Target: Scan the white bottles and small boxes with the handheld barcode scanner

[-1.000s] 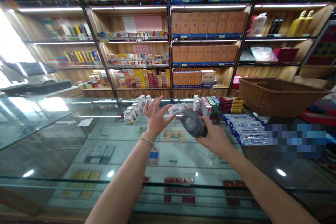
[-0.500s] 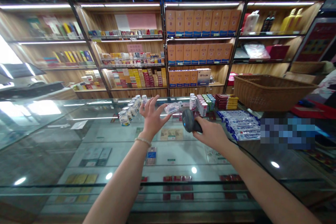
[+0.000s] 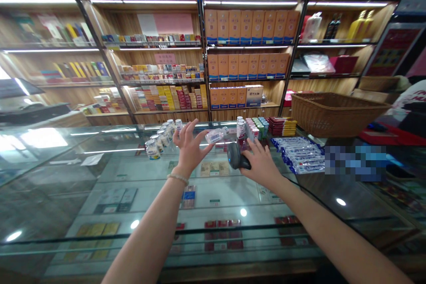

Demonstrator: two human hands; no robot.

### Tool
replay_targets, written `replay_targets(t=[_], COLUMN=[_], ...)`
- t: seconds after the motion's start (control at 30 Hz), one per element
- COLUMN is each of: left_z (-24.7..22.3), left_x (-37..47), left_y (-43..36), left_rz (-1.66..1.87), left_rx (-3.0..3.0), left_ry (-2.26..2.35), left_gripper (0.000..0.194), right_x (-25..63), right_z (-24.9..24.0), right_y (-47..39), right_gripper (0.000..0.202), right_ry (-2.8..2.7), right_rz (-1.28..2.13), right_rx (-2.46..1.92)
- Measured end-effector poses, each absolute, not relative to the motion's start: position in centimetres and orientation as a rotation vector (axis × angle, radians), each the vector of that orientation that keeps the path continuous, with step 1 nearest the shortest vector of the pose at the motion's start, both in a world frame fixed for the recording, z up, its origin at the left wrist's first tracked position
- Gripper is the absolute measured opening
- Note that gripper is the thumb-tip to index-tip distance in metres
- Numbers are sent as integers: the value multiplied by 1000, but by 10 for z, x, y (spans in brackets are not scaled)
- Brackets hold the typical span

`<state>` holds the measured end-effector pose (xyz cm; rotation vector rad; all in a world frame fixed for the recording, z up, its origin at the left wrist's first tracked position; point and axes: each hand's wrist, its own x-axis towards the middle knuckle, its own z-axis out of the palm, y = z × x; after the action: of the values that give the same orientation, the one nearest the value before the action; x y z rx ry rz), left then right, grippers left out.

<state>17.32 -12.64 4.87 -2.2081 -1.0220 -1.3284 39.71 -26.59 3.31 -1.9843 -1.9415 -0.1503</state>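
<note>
A small clear bottle with a printed label is tilted on its side between the thumb and forefinger of my left hand. The other fingers of that hand are spread. My right hand has its fingers stretched out and raised over the handle of a dark barcode scanner. The scanner's handle still lies against the thumb side of that hand. Left of my left hand stands a row of small bottles with white caps. Behind the scanner, a taller white-capped bottle stands beside rows of pink, green and blue small packs.
The glass display counter spans the front, with cigarette packs beneath. Red and yellow packets, blue-white wrapped sticks and a wicker basket sit to the right. Shelves of orange boxes stand behind. A person's sleeve shows far right.
The fingers of my right hand have uncurled from the scanner's handle and spread upward. My left hand keeps the bottle in nearly the same place. The view has shifted slightly.
</note>
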Motion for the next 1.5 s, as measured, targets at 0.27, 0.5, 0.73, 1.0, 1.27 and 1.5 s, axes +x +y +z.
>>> replay_targets(t=[0.27,0.5,0.73,1.0,1.27,1.5], left_z=[49,50,51,52,52,52], left_x=[174,173,174,177,180,186], left_y=[-126,-128,-129,-134,-137,-142], left_rz=[-1321,-1334,-1365,-1357,-1312,-1295], left_rx=[-2214,-2209,-2210,-2215,-2280,-2300], left_ry=[-1001,-993,-981,-933,-891,-893], left_gripper=[34,32,33,34,36,35], right_x=[394,397,418,398,404,413], right_z=[27,26,70,69,41,46], right_y=[-265,-265,-243,-183,-171,-179], right_gripper=[41,48,64,45,48,42], right_ry=[-1992,-2051,-1965,-1455,-1320,-1321], right_rz=[-126,-42,56,72,86,246], right_rx=[-1996,-2023,-1921,-1877,-1711,-1564])
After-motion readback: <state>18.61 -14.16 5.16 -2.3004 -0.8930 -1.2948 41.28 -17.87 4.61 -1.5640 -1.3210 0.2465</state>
